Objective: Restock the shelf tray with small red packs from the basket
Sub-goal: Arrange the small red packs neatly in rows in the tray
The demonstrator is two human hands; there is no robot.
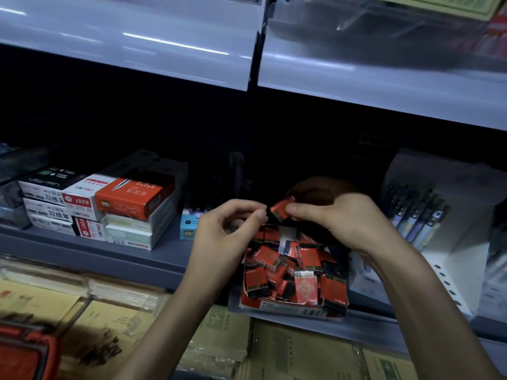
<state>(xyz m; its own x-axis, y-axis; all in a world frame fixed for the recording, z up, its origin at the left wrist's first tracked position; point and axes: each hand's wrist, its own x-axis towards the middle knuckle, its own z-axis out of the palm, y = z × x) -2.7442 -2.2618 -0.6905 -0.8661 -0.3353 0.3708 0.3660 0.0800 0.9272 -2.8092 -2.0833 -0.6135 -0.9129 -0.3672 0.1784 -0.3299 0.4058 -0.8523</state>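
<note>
Grey metal shelf (131, 259), dim light. Stacked boxes (109, 212) sit at its left, pens (417, 218) at right. The tray (290, 307), a red card box, sits at the shelf's front edge, directly under both hands and heaped with red packs (288, 267) lying at all angles. Red basket (24, 352) is down at bottom left, well apart.

Right hand (343, 220) pinches one red pack (281, 209) between thumb and fingertips, long axis tilted, upper end to the right. Left hand (230, 223) is just beside it, fingers curled; what it grips, if anything, I can't tell.

Tray lies straight below the pack, so my guess is a short drop by the right hand, the nearer one.
</note>
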